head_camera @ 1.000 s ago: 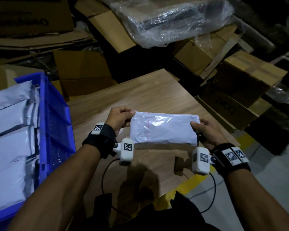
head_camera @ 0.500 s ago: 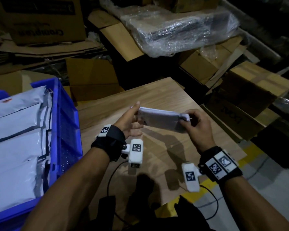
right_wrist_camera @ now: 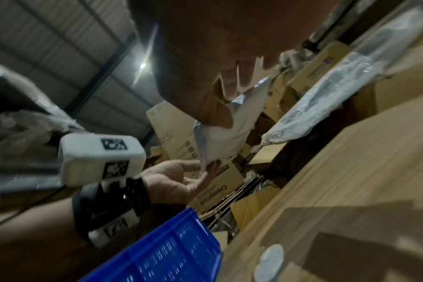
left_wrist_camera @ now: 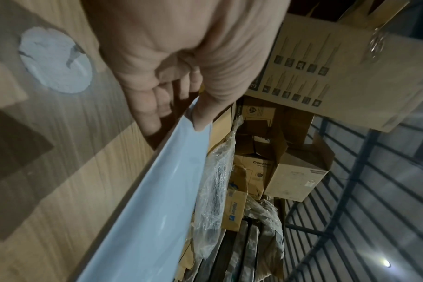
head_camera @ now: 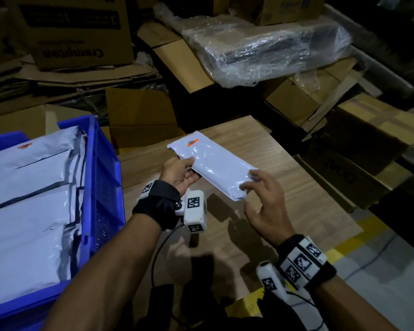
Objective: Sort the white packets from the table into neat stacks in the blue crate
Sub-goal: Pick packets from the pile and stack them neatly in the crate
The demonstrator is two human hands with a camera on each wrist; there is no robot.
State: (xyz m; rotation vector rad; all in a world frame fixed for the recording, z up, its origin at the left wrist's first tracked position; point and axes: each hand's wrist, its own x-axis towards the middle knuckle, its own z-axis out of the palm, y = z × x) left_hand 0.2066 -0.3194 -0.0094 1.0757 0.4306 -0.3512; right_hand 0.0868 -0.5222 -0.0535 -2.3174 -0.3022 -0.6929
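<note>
The landmark for all positions is the white packet, which is held in the air above the wooden table, to the right of the blue crate. Nearest the wearer, the right hand sits at the packet's near end with its fingers spread and relaxed; the fingertips lie against or just over that end, and the right wrist view is too blurred to show a pinch, so this hand reads as released. Half a second ago the same hand was closed on that end, and the packet was edge-on between both hands; it now shows its broad face upward, with an orange label at the far end. The left hand grasps the packet's left edge, thumb on top and fingers beneath, which the left wrist view confirms, so the packet's weight has passed to this hand alone. Judged from this, inspection and turning are complete and the carry to the crate is the step in hand. Left of the packet, the crate already holds rows of stacked packets. Beyond the packet's far end lie cardboard boxes and a plastic-wrapped bundle.
</note>
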